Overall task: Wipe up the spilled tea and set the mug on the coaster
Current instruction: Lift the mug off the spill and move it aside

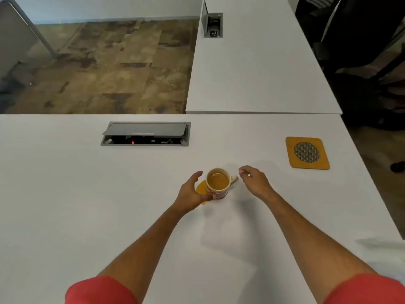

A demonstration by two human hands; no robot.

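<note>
A cream mug [218, 183] full of tea stands on the white table [87, 194], its handle pointing right. An orange-yellow tea puddle [202, 189] spreads on the table to the mug's left and front. My left hand [190, 194] curves around the mug's left side, thumb touching its lower front, fingers spread. My right hand [254, 181] hovers just right of the handle, fingers loosely curled, holding nothing. The square orange coaster [306, 152] with a dark mesh centre lies far to the right, near the table's right edge.
An open cable box [145, 134] is sunk into the table behind the mug. A second white table [258, 69] with its own cable box [213, 25] adjoins at the back right. Dark office chairs [361, 51] stand at the right. No cloth is visible.
</note>
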